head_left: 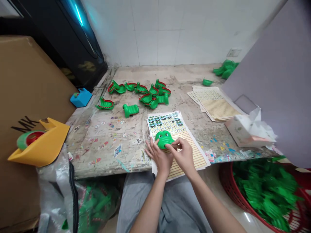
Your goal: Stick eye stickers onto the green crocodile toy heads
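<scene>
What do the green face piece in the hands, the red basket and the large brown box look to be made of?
Green face piece: likely molded plastic, glossy, with bright highlights on rounded bumps.
Red basket: probably rigid plastic, smooth, one even color with slotted walls.
Brown box: apparently cardboard, matte, tan, with marker-like lettering.

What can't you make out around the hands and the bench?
All in the head view:
- Right hand's fingertip contact on the green head: hidden by its fingers.
- Green head's underside: turned away from the camera.
- Fine print on the sheet: too small.
- Far green pieces: partly behind the purple panel.
- Red basket: cut off by the bottom edge.
</scene>
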Demonstrator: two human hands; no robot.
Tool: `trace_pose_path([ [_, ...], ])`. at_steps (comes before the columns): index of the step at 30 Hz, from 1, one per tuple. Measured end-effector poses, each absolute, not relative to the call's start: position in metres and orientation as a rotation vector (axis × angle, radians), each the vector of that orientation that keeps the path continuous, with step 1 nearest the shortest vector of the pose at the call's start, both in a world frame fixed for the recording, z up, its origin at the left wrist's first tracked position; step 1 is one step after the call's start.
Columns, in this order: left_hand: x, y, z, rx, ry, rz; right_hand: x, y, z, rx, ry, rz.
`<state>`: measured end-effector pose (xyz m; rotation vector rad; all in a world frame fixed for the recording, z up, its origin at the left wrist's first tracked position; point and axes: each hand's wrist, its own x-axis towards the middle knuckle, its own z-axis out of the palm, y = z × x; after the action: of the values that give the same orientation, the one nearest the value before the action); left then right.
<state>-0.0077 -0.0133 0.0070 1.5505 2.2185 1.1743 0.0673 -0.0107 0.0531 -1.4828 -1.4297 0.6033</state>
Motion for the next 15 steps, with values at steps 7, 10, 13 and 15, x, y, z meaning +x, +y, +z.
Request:
trace_pose_path([
  [7,-0.0074,-0.0135,0.0102,1.522,2.218,1.155,0.0628,-0.0101,0.0557,-1.510,-1.436,0.548],
  [10,-0.0077,-0.0135,0.0098,1.512,2.215,1.154,0.0617,-0.0118,0.0563,-1.517,-1.447,0.538],
  [13,-0.0079,-0.0131,0.0095,1.506,2.215,1.163,0.0610,-0.0118,0.0561,-1.524,-1.454,0.529],
  [15,-0.0080,-0.0127,0.0093,1.502,2.220,1.170,0.0604,-0.0117,0.0565,-1.532,-1.472,0.495],
])
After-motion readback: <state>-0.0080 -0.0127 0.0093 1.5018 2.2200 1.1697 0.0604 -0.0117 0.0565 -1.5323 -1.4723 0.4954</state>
